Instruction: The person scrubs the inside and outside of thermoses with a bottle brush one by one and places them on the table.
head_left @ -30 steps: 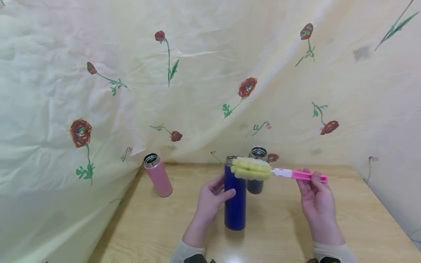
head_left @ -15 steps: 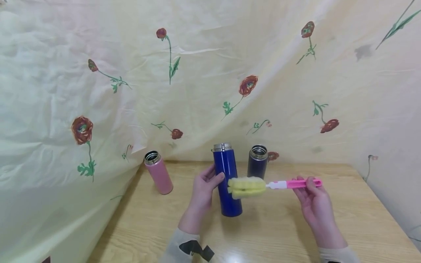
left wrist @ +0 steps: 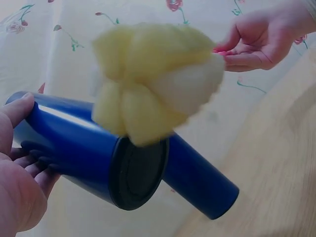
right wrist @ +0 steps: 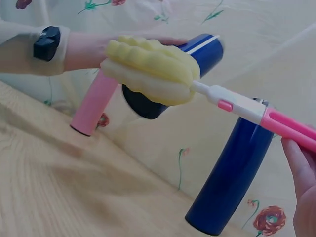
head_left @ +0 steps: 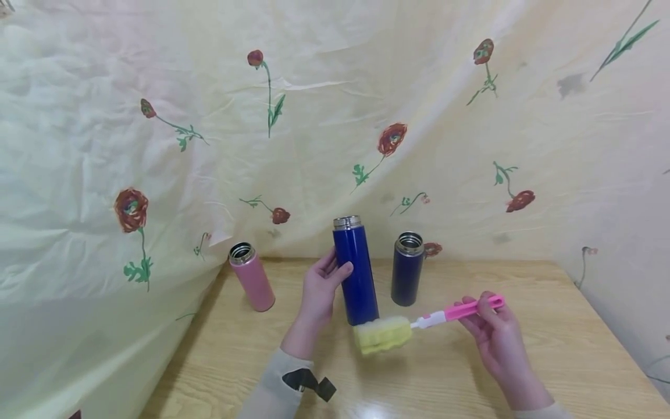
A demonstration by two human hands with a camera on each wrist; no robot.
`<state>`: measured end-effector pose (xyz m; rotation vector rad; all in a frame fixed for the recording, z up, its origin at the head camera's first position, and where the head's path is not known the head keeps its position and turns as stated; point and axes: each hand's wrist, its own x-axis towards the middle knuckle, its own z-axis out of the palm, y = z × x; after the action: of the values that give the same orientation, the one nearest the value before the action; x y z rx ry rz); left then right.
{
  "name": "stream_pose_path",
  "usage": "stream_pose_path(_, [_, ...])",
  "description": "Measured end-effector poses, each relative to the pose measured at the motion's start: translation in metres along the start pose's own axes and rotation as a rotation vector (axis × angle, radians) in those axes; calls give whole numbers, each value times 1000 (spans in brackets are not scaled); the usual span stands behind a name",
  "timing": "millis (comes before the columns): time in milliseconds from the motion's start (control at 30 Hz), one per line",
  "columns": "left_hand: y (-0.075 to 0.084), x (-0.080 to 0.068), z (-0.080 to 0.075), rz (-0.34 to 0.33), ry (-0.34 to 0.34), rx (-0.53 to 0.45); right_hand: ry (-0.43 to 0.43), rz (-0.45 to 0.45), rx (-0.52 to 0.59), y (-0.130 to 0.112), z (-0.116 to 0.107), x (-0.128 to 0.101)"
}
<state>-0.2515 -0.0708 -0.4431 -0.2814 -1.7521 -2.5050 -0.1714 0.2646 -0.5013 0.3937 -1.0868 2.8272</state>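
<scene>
My left hand (head_left: 331, 272) grips a tall blue bottle (head_left: 356, 273) by its side and holds it off the table, slightly tilted; its black base (left wrist: 138, 173) shows in the left wrist view. My right hand (head_left: 478, 307) pinches the pink handle (head_left: 471, 306) of a bottle brush. The brush's yellow sponge head (head_left: 382, 335) hangs just in front of and below the blue bottle, close above the wooden table (head_left: 450, 378). In the right wrist view the sponge head (right wrist: 153, 69) is in front of the bottle's base.
A dark navy bottle (head_left: 407, 269) stands open-topped right of the blue one. A pink bottle (head_left: 252, 279) stands at the table's back left corner. A flower-printed cloth (head_left: 314, 116) hangs behind and to the left.
The left hand has raised the blue bottle and moved it back and left. The right hand has lowered the brush, so the sponge dropped from the bottle's mouth to near its base.
</scene>
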Motion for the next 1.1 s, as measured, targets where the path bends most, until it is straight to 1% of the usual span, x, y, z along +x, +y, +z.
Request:
stream_pose_path(167, [4, 2, 2, 30, -8, -22, -37, -12, -22, 7, 0, -3])
stream_pose_path(300, [6, 2, 4, 30, -11, -38, -62, -23, -14, 14, 0, -5])
stream_pose_path(400, [6, 2, 4, 26, -12, -48, -63, -38, 3, 19, 0, -7])
stream_pose_path(533, [6, 1, 5, 23, -17, -55, -25, -54, 7, 23, 1, -8])
stream_pose_path(733, [5, -2, 6, 27, -24, -60, 62, -57, -38, 23, 5, -10])
stream_pose_path(933, [5, -3, 6, 29, -34, -78, 66, -63, -71, 21, 8, -11])
stream_pose_path(1100, [6, -6, 6, 36, -43, -57, 113, -72, -93, 19, 12, -11])
